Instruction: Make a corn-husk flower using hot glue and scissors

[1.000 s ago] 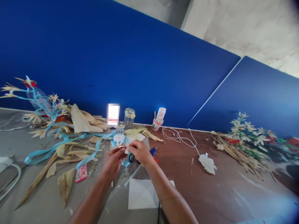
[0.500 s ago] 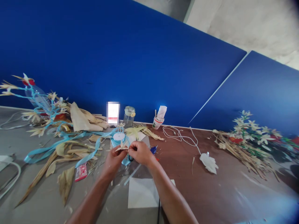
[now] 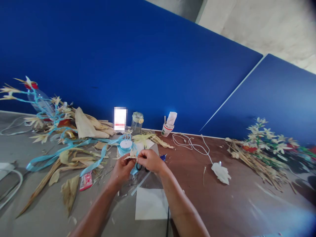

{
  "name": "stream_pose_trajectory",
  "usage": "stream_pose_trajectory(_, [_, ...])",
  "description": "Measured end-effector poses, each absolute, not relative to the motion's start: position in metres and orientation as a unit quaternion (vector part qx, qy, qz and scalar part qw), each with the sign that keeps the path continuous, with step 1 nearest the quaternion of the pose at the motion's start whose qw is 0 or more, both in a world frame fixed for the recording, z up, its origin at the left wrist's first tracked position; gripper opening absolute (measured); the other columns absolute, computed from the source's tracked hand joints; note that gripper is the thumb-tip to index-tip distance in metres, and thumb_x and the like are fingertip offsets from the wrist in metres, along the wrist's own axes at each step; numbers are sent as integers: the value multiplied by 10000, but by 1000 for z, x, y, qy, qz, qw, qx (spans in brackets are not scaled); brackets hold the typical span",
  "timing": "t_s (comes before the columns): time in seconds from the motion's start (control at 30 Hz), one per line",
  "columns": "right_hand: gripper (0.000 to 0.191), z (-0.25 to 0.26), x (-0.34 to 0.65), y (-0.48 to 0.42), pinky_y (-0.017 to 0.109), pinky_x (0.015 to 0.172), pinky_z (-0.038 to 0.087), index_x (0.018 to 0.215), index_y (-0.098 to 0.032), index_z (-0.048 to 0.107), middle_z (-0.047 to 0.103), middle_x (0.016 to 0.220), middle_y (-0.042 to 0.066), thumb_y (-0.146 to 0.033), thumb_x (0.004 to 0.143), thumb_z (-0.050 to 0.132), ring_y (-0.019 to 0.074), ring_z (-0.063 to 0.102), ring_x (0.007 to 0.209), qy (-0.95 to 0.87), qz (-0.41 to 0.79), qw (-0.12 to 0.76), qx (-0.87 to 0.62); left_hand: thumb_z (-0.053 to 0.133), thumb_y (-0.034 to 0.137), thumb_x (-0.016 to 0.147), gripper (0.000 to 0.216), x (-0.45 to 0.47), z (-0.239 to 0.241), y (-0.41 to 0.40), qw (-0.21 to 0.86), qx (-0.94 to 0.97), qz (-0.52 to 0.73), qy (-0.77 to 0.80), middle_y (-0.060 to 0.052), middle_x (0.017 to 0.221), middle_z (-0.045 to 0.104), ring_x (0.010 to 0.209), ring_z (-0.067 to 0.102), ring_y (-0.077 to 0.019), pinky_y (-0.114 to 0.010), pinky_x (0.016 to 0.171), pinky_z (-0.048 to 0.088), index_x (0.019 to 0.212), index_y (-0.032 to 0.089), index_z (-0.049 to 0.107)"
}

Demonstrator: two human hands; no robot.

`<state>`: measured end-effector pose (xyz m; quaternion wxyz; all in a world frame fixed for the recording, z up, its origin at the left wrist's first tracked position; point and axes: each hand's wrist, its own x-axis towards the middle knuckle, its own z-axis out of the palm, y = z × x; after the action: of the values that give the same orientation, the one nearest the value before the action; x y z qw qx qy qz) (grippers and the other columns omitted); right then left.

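A small cream flower of dried husk petals (image 3: 132,154) is pinched in the fingers of my left hand (image 3: 124,167). My right hand (image 3: 151,161) is closed at the flower's base, with its fingertips close against the left ones; whatever lies between those fingertips is too small to make out. Just behind the hands stands a roll of light blue ribbon (image 3: 125,144). Black scissor handles (image 3: 139,167) show partly below the hands. A white sheet of paper (image 3: 151,204) lies between my forearms, partly covered by the right one.
Dried husks (image 3: 85,123) and a blue-stemmed flower branch (image 3: 53,115) fill the left side, near a plastic bottle (image 3: 40,100). A glass jar (image 3: 136,123), a paper cup (image 3: 167,129) and a white cable (image 3: 190,143) line the blue partition. White flowers (image 3: 265,135) lie right.
The flower has turned slightly in my left fingers, showing its petals more openly. My right hand has shifted a little to the right; the scissor handles show more.
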<state>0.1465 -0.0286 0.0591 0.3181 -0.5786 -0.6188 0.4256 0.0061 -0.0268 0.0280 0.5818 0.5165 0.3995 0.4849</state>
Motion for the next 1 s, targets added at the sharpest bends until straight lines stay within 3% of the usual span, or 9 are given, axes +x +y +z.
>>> stream_pose_trajectory(0.37, [61, 61, 147, -28, 191, 472, 237, 572, -157, 558, 413, 487, -80, -167, 626, 585, 55, 312, 477, -577, 495, 330, -559, 687, 308, 595, 167, 4, 21, -25, 624, 478, 481, 388, 31, 524, 509, 532, 427, -105, -229, 535, 347, 616, 156, 622])
stream_pose_trajectory(0.57, [40, 60, 151, -27, 190, 461, 231, 573, -159, 548, 430, 480, -74, -177, 603, 566, 56, 315, 466, -527, 541, 365, -544, 800, 324, 463, 278, 3, 28, -24, 689, 367, 486, 392, 13, 599, 555, 540, 461, -97, -228, 528, 395, 595, 146, 633])
stream_pose_trajectory(0.83, [74, 61, 153, -29, 185, 468, 239, 579, -154, 553, 420, 492, -80, -190, 631, 591, 53, 322, 479, -567, 495, 354, -556, 830, 391, 502, 354, 6, 24, -25, 703, 371, 479, 371, 10, 620, 576, 536, 466, -82, -225, 541, 389, 678, 126, 674])
stream_pose_trajectory(1.0, [82, 63, 152, -30, 178, 465, 246, 575, -152, 553, 424, 496, -80, -171, 650, 583, 49, 316, 479, -595, 483, 324, -554, 873, 353, 431, 377, 5, 25, -26, 742, 364, 438, 352, 18, 568, 556, 502, 457, -71, -212, 510, 386, 634, 123, 654])
